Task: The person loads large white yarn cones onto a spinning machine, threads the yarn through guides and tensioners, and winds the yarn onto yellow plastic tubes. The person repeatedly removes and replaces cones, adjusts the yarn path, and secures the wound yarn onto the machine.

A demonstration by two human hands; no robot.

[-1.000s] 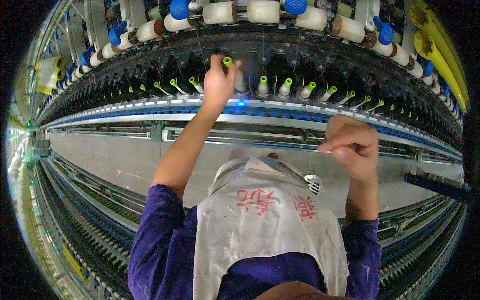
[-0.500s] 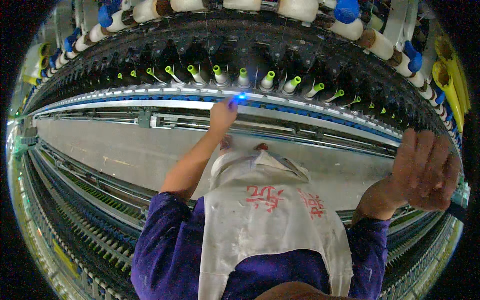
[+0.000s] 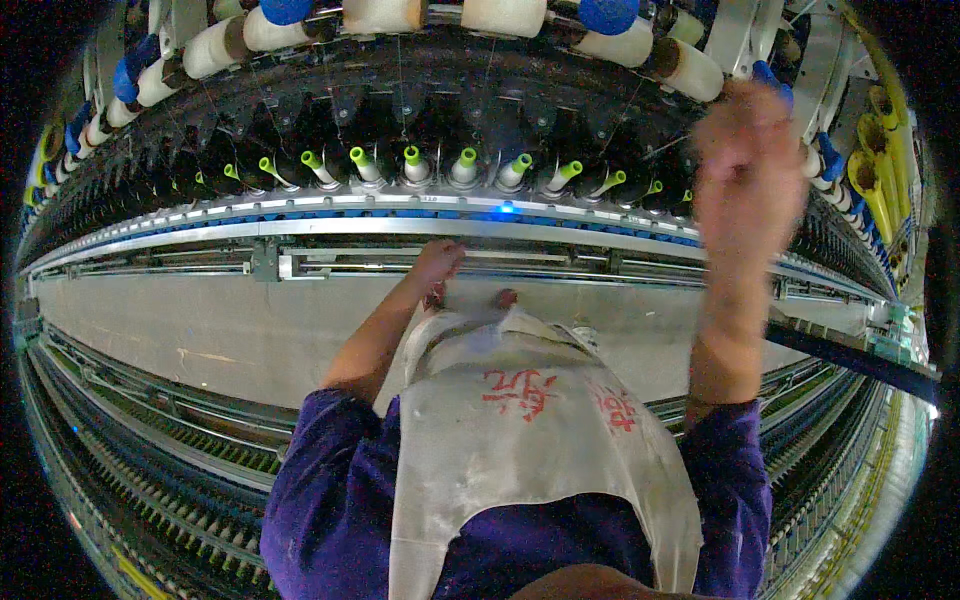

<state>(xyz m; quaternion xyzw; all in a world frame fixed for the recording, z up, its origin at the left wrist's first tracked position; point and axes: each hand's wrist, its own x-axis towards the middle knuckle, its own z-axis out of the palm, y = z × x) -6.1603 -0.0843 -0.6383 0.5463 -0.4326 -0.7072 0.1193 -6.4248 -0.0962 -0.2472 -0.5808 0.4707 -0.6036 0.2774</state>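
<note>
My left hand [image 3: 438, 262] is closed, its fingers curled together, just on the near side of the long metal rail [image 3: 370, 228] of a spinning frame. Whatever those fingers may hold is too small to make out. Raised at the right is my right hand [image 3: 745, 170], smeared by motion, in front of the white yarn rolls [image 3: 688, 70]. Its fingers cannot be read. Beyond the rail stands a row of spindles with lime-green-topped bobbins [image 3: 465, 165], and a blue light [image 3: 506, 209] glows below them.
Blue knobs [image 3: 610, 14] sit among the rolls along the top. Yellow tubes [image 3: 864, 172] stand at the far right. A dark bar [image 3: 850, 360] juts in at right. Grey floor [image 3: 250, 315] runs between this machine and another row of machinery [image 3: 180, 440] behind me.
My left hand has drawn back toward me from beside the blue light. My right hand has swung up from the lower right to the rolls. The view has shifted along the machine.
</note>
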